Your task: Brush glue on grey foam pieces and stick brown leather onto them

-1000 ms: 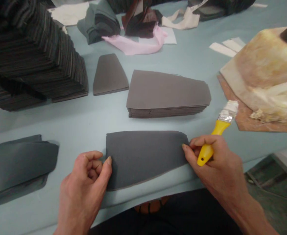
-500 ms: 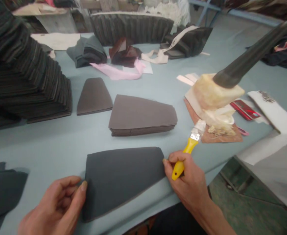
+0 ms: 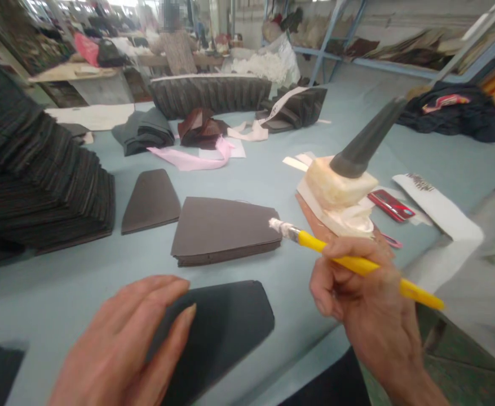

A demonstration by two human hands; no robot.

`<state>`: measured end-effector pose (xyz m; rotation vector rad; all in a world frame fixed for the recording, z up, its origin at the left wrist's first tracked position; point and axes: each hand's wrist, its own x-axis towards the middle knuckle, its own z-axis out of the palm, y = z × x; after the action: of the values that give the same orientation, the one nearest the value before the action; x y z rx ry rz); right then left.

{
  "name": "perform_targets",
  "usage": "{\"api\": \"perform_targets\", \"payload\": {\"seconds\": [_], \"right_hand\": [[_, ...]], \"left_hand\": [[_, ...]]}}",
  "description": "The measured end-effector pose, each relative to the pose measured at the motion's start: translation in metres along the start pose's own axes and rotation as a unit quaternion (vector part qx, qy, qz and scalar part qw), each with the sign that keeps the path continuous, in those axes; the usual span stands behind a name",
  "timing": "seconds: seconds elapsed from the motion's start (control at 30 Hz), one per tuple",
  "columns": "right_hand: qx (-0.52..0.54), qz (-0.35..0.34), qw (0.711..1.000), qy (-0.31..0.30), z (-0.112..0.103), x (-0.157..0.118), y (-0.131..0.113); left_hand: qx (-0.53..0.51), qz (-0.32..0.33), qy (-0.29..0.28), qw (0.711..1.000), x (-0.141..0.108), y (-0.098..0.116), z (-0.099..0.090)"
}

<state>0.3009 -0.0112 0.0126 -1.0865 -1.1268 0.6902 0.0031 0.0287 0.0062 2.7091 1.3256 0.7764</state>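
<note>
My right hand (image 3: 366, 287) is closed around the yellow handle of a paintbrush (image 3: 315, 241). Whitish paste coats its bristles, which overlap the right end of a brownish-grey stack of fabric pieces (image 3: 226, 225) in the picture; whether they touch it I cannot tell. Over the left part of a dark fabric piece (image 3: 230, 321) is my left hand (image 3: 133, 338), thumb and fingers apart, holding nothing. That hand hides the piece's left end. Beyond the right hand, a pale block of paste (image 3: 336, 183) with a black cone-shaped object (image 3: 366, 141) on it sits on a brown sheet.
A tall stack of dark fabric (image 3: 70, 186) rises at the left, beside a smaller brown piece (image 3: 152, 200). A red phone-like item (image 3: 391, 205) lies at right. Fabric bundles (image 3: 144, 129) and a pink strip (image 3: 197, 158) are farther back. A person (image 3: 175, 45) is in the background.
My right hand has left the dark piece's right edge and lifted, swinging the brush from upright to pointing left. My left hand has moved right over the piece. The view has tilted up.
</note>
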Motion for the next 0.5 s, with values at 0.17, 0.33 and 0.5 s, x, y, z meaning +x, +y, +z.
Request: {"api": "perform_targets", "payload": {"seconds": [0.17,0.33,0.5], "right_hand": [[0.02,0.026,0.999,0.002,0.006,0.055,0.005],[0.014,0.026,1.0,-0.008,0.02,0.105,0.028],[0.032,0.048,0.995,-0.084,0.041,0.152,0.051]], "left_hand": [[0.048,0.093,0.017,0.994,0.062,0.024,0.026],[0.103,0.101,-0.015,0.989,0.078,0.024,0.053],[0.128,0.043,-0.039,0.99,0.076,0.027,0.066]]}}
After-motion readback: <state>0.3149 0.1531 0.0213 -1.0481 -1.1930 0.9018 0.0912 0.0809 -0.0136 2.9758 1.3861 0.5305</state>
